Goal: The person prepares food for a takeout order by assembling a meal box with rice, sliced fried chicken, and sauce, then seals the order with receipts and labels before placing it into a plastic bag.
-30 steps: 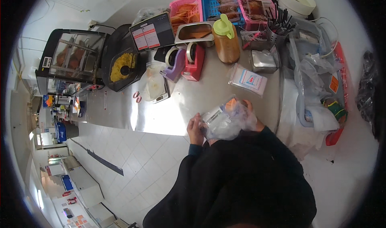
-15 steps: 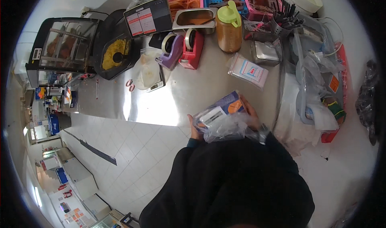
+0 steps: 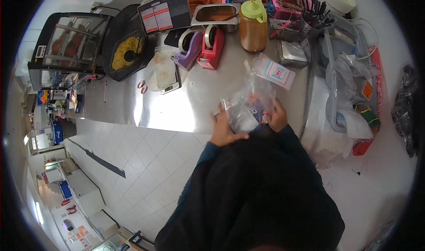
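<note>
A crumpled clear plastic bag (image 3: 241,111) lies between my hands at the near edge of the steel counter. Through the film shows a dark blue and orange printed package (image 3: 256,106), partly hidden by glare and folds. My left hand (image 3: 225,130) rests along the bag's left side, fingers spread and thumb stretched out toward the bag's lower edge. On the other side my right hand (image 3: 278,117) is closed on the bag's edge, with its fingers curled. Just beyond the bag lies a flat white packet (image 3: 275,73) in clear wrap.
Purple (image 3: 187,52) and red tape dispensers (image 3: 211,48) stand ahead, beside a lidded jar (image 3: 253,29). Left of them are a kitchen scale (image 3: 170,86), scissors (image 3: 142,87) and a tray of yellow food (image 3: 127,54). A plastic bin (image 3: 330,83) with bags stands right.
The package was held tilted with its orange print showing; now it is turned and the bag's loose film stretches away from me. My left hand has come round with its thumb spread.
</note>
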A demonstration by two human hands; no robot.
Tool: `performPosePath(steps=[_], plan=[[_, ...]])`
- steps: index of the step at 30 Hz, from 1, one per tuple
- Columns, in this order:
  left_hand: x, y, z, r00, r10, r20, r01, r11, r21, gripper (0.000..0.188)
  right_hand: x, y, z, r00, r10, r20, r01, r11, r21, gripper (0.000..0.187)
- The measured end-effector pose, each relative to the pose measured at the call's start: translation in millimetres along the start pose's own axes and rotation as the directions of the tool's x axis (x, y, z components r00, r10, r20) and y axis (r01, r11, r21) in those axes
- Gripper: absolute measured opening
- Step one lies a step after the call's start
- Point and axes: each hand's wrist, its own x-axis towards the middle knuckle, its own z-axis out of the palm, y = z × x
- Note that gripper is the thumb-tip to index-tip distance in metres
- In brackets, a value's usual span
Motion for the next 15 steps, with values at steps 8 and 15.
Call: performPosePath(steps=[8, 15], plan=[[17.8, -6.1, 61.3, 0.763, -0.646, 0.024, 0.156, 0.148, -0.977, 0.033, 29.1, -14.7, 39.6, 0.961, -0.146, 0.235, -0.062, 0.714, 0.697, 0.063], [12.9, 5.9, 33.7, 0.889, -0.452, -0.068, 0.078, 0.297, -0.952, 0.047, 40.0, -42.9, 39.3, 0.950, -0.109, 0.292, -0.118, 0.741, 0.661, 0.057]])
